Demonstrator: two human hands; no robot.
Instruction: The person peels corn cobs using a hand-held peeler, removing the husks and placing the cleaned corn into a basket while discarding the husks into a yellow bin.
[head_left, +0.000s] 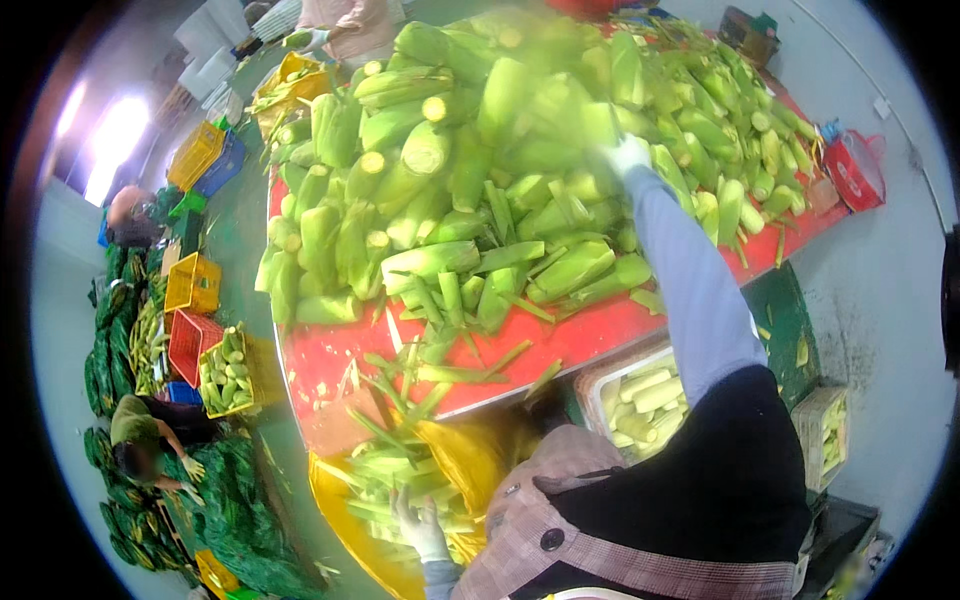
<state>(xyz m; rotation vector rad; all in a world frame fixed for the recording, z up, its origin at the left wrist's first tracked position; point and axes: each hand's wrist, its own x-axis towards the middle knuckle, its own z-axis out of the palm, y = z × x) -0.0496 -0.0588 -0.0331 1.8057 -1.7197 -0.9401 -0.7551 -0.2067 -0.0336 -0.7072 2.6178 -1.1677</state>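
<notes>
A large heap of corn ears in green husks (420, 195) covers the red tabletop (585, 330). My right hand (628, 155), in a white glove, reaches far into the heap and touches an ear there; blur hides whether its fingers close on it. Low in the view, my left hand (421, 525), also gloved in white, has its fingers apart and holds nothing. It is over a yellow bag (337, 517) full of husk strips. Loose husk pieces (457, 373) lie along the table's near edge. Beside my body, a white crate (595, 390) holds pale, husked ears.
A brown block (349, 424) lies at the table's near left corner, and a red bag (855, 169) at its right end. A co-worker (139, 442) bends over green net sacks at left; others are farther back. Another crate (817, 435) stands at right. Coloured crates (193, 283) line the left.
</notes>
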